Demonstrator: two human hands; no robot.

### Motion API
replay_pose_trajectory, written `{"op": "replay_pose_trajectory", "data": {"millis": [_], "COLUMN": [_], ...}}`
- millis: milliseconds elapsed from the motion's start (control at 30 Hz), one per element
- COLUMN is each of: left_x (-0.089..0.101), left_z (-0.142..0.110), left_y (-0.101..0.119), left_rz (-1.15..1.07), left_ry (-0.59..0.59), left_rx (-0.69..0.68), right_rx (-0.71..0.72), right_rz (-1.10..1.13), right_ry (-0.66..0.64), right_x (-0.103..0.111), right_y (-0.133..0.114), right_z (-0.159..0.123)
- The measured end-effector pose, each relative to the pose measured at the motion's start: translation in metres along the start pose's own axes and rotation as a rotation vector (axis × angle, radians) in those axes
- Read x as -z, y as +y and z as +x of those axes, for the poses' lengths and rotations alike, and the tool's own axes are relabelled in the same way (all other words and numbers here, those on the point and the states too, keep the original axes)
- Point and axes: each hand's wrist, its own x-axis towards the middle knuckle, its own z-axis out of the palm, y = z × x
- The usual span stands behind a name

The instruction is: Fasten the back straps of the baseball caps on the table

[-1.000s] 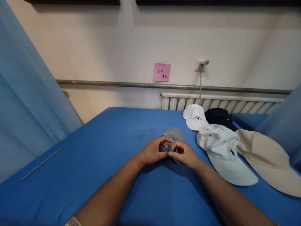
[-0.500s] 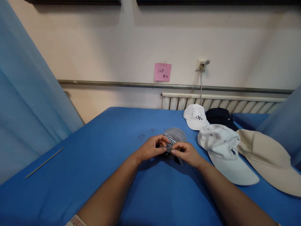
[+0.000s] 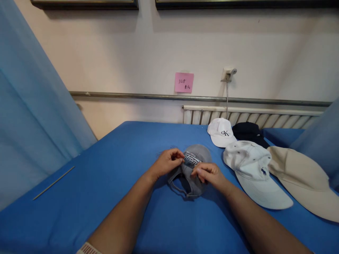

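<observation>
A grey baseball cap (image 3: 195,183) lies on the blue-covered table, its back opening and strap towards me. White lettering shows on its front panel. My left hand (image 3: 168,163) is at the cap's left side, with thumb and fingers loosely curled and a small gap between them. On the other side my right hand (image 3: 210,174) hovers over or touches the cap's right part; its fingers are bent and loose, with nothing visible in them. The strap (image 3: 178,189) hangs free of both hands. Part of the crown is hidden behind the right fingers.
To the right lie a white cap (image 3: 220,130), a navy cap (image 3: 246,129), a pale blue cap (image 3: 247,158) and a beige cap (image 3: 299,169). A thin stick (image 3: 53,182) rests at the left. Behind the table (image 3: 106,169) are a radiator (image 3: 251,118) and a wall rail (image 3: 132,95).
Both hands have let go of the back strap and moved slightly apart. The cap's back opening now shows, lower and nearer to me.
</observation>
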Motion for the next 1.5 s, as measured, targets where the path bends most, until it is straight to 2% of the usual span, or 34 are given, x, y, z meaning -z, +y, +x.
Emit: {"op": "replay_pose_trajectory", "data": {"millis": [133,233,300,400,467,567,700,767,967,1167,1267,1500], "left_x": [-0.007,-0.009,-0.008,-0.007,-0.008,-0.012,-0.018,-0.02,-0.026,-0.03,-0.029,-0.011], "left_z": [0.001,0.001,0.001,0.0,0.0,0.0,-0.002,-0.003,-0.006,-0.012,-0.012,-0.014], "left_y": [0.0,0.001,0.001,-0.001,-0.005,-0.013,-0.016,-0.014,-0.004,0.002,0.009,0.038], "left_rz": [0.16,0.249,0.259,0.197,0.213,0.348,0.56,0.675,0.874,0.989,0.957,0.651], "left_ry": [0.03,0.07,0.028,-0.116,-0.134,-0.14,-0.306,-0.351,-0.375,-0.324,-0.288,0.051], "left_rx": [-0.034,-0.071,-0.071,0.026,0.058,0.006,-0.018,-0.023,-0.037,-0.043,-0.039,-0.227], "right_rx": [-0.074,-0.068,-0.062,-0.062,-0.061,-0.081,-0.077,-0.053,-0.02,-0.018,-0.015,-0.009], "right_rz": [0.017,-0.031,-0.061,-0.101,-0.129,-0.148,-0.219,-0.271,-0.326,-0.299,-0.294,-0.122], "right_ry": [0.288,0.386,0.375,0.336,0.314,0.274,0.224,0.198,0.169,0.184,0.232,0.564], "right_x": [0.0,-0.001,-0.003,-0.007,-0.009,-0.01,-0.009,-0.008,-0.008,-0.008,-0.008,-0.003], "right_y": [0.014,0.021,0.025,0.029,0.031,0.033,0.035,0.036,0.037,0.039,0.037,0.036], "right_z": [0.007,0.011,0.012,0.012,0.011,0.011,0.011,0.012,0.013,0.012,0.012,0.014]}}
